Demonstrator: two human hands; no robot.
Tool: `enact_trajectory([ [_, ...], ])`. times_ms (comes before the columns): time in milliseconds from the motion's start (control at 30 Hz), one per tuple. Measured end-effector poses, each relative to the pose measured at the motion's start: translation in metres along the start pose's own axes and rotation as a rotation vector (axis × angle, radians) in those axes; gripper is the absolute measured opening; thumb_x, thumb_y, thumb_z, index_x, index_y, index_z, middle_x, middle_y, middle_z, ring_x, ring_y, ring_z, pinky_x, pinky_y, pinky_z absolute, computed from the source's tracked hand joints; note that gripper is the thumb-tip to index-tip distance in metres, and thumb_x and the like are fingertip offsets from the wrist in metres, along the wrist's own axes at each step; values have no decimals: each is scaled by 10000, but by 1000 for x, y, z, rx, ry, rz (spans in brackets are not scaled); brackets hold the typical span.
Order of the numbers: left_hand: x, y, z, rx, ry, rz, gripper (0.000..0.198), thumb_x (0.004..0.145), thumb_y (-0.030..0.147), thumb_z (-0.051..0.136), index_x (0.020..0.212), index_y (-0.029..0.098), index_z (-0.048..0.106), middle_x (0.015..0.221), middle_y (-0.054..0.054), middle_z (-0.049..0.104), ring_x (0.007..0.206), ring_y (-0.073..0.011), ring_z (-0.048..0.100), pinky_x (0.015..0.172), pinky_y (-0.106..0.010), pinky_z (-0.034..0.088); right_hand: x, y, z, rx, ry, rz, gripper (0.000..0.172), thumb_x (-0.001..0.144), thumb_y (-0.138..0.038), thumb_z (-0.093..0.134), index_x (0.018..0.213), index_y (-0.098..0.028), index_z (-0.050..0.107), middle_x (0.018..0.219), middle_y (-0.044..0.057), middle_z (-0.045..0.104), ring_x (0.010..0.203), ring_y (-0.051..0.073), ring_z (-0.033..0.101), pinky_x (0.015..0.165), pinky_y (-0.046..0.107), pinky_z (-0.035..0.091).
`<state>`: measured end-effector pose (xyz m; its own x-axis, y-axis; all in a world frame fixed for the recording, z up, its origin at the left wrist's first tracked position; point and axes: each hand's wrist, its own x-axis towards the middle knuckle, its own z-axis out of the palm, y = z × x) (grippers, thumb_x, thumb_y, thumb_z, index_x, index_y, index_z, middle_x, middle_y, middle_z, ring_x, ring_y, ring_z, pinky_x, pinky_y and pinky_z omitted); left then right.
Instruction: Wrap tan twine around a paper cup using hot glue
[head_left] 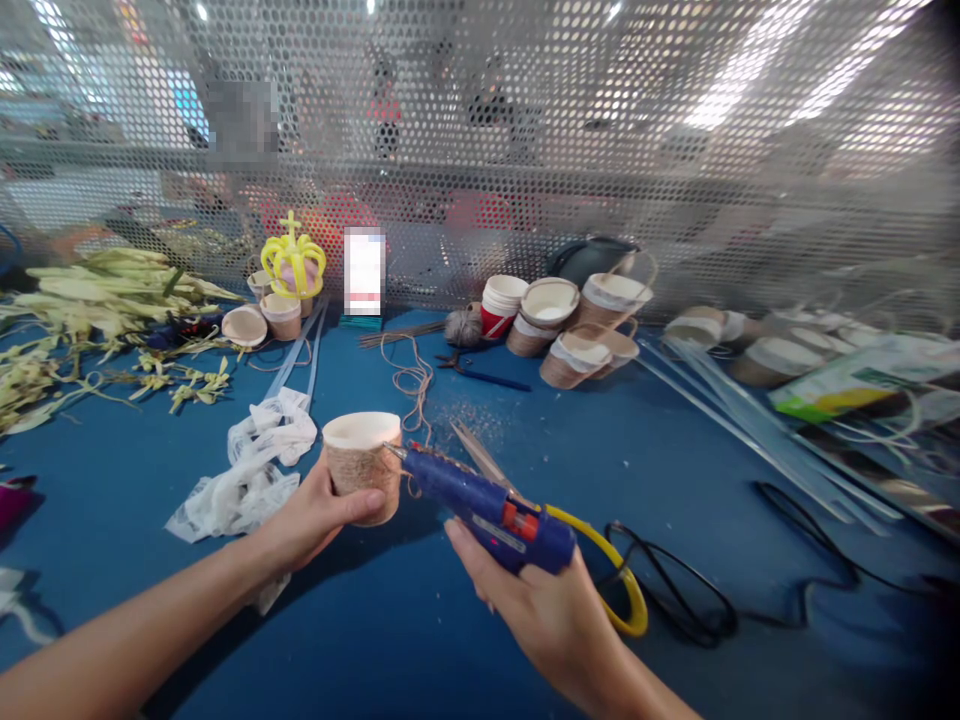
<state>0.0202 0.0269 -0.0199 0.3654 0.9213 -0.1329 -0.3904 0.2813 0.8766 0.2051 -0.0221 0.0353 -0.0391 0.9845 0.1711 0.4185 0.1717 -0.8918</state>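
My left hand (315,520) is closed round a small paper cup (363,464) wrapped in brown twine, held upright just above the blue table (390,620). My right hand (540,600) grips a blue hot glue gun (487,512) with a yellow trigger loop. Its metal nozzle touches the cup's right side near the rim. A loose end of twine (414,385) trails from the cup toward the back of the table.
A crumpled white plastic bag (255,470) lies left of the cup. Several twine-wrapped cups (577,320) are piled at the back, with a yellow crown (293,262), dried leaves (97,310), clear glue sticks (742,420) and a black cord (697,600). A perforated metal screen (525,150) bounds the far edge.
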Motion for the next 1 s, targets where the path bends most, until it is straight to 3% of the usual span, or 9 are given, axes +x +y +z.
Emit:
enact_trajectory([
  [433,0,-1,0,77,50,-12,686,579,265,767,1160,158,418,1104,-124,572,1013,-255,542,925,-398,370,-1,6,3,11,-45,-6,142,749,-243,545,618,-198,519,403,-70,430,333,76,401,314,192,342],
  [1000,0,2,1,11,40,0,681,544,275,795,1141,161,489,1008,-90,615,934,-231,565,867,-347,405,-1,6,-3,-49,3,-7,131,741,-297,563,662,-194,586,370,-64,435,339,108,475,319,194,372],
])
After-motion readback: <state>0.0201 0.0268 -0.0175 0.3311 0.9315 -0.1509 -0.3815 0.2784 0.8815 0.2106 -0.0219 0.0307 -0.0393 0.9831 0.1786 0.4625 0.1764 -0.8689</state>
